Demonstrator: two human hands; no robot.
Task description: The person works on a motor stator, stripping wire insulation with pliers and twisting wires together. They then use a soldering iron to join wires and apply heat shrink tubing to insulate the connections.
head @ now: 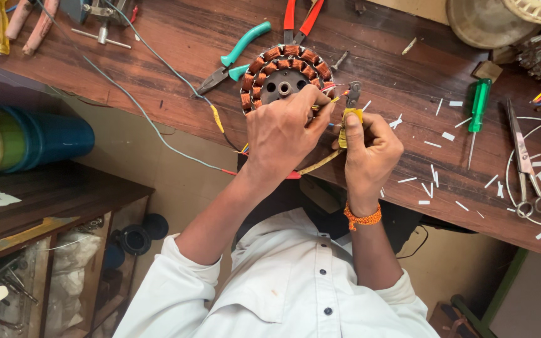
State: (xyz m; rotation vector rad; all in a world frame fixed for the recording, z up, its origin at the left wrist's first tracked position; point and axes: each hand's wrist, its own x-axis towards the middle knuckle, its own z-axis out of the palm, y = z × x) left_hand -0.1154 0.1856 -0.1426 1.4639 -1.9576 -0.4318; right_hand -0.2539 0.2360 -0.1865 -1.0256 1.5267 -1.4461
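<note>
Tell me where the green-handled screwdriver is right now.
In the head view the green-handled screwdriver lies on the wooden workbench, off to the right hand side, between that hand and the scissors.

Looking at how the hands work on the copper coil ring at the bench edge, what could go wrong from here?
1. The stator lies near the edge of the bench; a pull on its wires could drag it off.
2. The left hand covers the leads, so the yellow-handled tool in the right hand might nick a finger.
</note>
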